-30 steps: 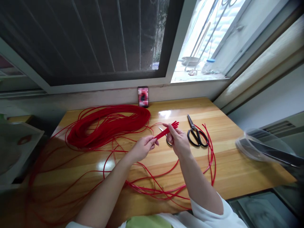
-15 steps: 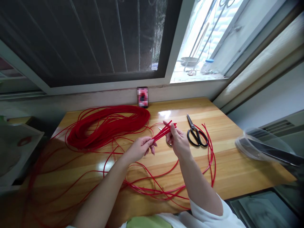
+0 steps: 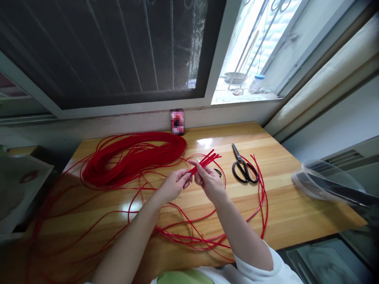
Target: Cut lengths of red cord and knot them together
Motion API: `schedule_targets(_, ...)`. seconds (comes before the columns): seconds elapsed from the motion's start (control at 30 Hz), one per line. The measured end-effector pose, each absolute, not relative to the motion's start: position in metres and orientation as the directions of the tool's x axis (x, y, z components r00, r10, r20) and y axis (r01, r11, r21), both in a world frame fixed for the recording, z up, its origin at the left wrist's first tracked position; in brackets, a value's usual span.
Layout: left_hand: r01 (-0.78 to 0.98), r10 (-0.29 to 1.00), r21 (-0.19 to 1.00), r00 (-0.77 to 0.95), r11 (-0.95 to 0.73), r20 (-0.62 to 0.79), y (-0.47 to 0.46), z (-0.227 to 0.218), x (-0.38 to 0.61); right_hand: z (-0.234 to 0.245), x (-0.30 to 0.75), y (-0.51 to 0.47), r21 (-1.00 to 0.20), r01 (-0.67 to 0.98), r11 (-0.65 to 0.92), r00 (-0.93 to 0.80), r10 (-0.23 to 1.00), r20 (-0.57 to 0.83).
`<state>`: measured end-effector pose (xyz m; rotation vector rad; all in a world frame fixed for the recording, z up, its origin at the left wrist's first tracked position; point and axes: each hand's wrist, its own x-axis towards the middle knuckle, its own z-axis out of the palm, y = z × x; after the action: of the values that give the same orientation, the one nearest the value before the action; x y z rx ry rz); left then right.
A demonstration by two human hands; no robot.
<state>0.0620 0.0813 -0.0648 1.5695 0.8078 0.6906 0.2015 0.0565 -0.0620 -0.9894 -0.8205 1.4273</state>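
Several red cords (image 3: pixel 212 157) form a bundle between my two hands, their loose ends fanned out to the upper right. My left hand (image 3: pixel 177 183) pinches the bundle at its lower left. Close beside it, my right hand (image 3: pixel 209 179) closes on the same cords just below the fanned ends. From my hands, long red strands trail across the wooden table. Partly hidden behind my right hand lies a small tool with a black loop handle (image 3: pixel 218 172) and a metal tip. A pair of black-handled scissors (image 3: pixel 245 169) lies to the right of it.
A big coil of red cord (image 3: pixel 133 157) rests at the table's back left. Behind it, a small pink picture card (image 3: pixel 177 121) leans on the wall. More red strands (image 3: pixel 263 205) curve right of my right arm. A clear plastic container (image 3: pixel 308 183) stands at the table's right edge.
My right hand has slid down the bundle toward my left hand. The cord ends now stick out further beyond it, and the small black loop handle shows more.
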Motion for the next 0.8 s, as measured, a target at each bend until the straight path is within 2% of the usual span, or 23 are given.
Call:
schedule_targets(0.23,0.115,0.835,0.991,0.551,-0.071,-0.004,0.081,-0.073,0.062,-0.074,0.185,0.056,-0.901,-0.43,-0.053,0.046,0.996,-0.08)
schedule_targets(0.4,0.093,0.804,0.995,0.595,-0.035,-0.027,0.081,-0.071,0.062,-0.075,0.185,0.054,-0.913,-0.408,-0.015,0.106,0.992,-0.063)
schedule_targets(0.57,0.269,0.786,0.958,0.612,-0.101,-0.089,0.083,-0.061,0.055,-0.073,0.196,0.058,-0.923,-0.383,0.051,0.238,0.97,-0.045)
schedule_targets(0.8,0.436,0.769,0.881,0.622,-0.184,-0.148,0.09,-0.056,0.04,-0.065,0.258,0.077,-0.835,-0.512,0.202,0.44,0.896,-0.053)
